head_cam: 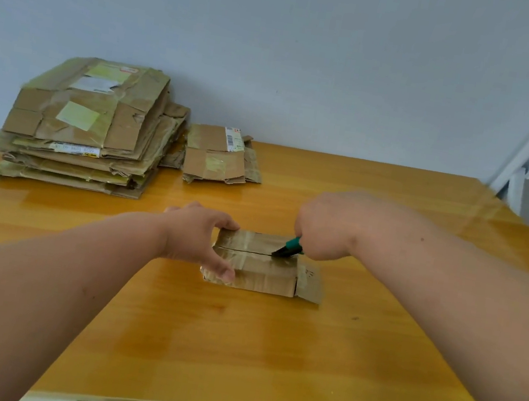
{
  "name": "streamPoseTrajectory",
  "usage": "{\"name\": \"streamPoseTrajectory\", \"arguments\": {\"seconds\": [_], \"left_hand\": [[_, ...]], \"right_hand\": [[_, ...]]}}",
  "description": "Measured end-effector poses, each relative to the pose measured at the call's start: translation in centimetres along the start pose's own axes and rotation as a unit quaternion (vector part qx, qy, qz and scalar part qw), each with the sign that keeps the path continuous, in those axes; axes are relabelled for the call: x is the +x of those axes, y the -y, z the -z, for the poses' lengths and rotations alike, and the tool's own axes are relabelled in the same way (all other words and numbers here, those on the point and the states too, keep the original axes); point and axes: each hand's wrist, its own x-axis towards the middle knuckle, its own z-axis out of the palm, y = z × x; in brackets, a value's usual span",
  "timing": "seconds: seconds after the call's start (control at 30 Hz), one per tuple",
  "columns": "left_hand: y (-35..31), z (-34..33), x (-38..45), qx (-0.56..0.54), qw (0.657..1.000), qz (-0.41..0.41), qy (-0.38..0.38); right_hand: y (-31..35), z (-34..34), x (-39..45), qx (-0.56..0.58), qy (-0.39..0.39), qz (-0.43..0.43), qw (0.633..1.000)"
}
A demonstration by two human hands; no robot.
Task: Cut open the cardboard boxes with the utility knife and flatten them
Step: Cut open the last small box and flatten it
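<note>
L hand (196, 236) grips box (265, 271); R hand (324, 230) grips knife (290, 246) on top seam.

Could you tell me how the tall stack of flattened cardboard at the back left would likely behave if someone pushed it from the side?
The stack of flattened boxes would probably shear rather than slide whole: its layers already sit offset and uneven. The glossy tape patches and the shiny table suggest little grip, so it may slip easily. The creased sheets would likely flex, not stay stiff.

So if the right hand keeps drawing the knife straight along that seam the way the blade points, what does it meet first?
Probably the left hand, which grips the small box at the seam's far end. The right hand holds the utility knife aimed that way, though depth is uncertain.
</note>
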Motion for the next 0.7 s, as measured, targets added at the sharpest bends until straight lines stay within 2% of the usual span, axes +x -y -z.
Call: {"name": "streamPoseTrajectory", "arguments": {"seconds": [0.27, 0.37, 0.43, 0.53, 0.63, 0.7], "left_hand": [[-0.7, 0.4, 0.3, 0.048, 0.999, 0.007, 0.001], [-0.5, 0.8, 0.4, 0.064, 0.998, 0.019, 0.014], [-0.1, 1.1, 0.6, 0.074, 0.997, 0.021, 0.025], [-1.3, 1.6, 0.9, 0.076, 0.995, 0.021, 0.064], [-3.9, 1.8, 1.6, 0.174, 0.984, -0.021, 0.044], [-5.5, 1.4, 1.9, 0.159, 0.985, -0.055, 0.03]], "right_hand": [[-3.5, -1.4, -0.9, 0.018, 0.018, -0.024, 0.999], [-5.3, -3.4, -2.1, 0.008, 0.053, -0.082, 0.995], [-7.0, -5.4, -3.0, 0.091, 0.054, -0.107, 0.989], [-8.0, -7.4, -3.3, 0.296, -0.005, -0.118, 0.948], [-6.3, -8.9, -1.8, 0.395, -0.032, -0.1, 0.913], [-5.1, -9.9, -0.8, 0.473, -0.041, -0.092, 0.875]]}}
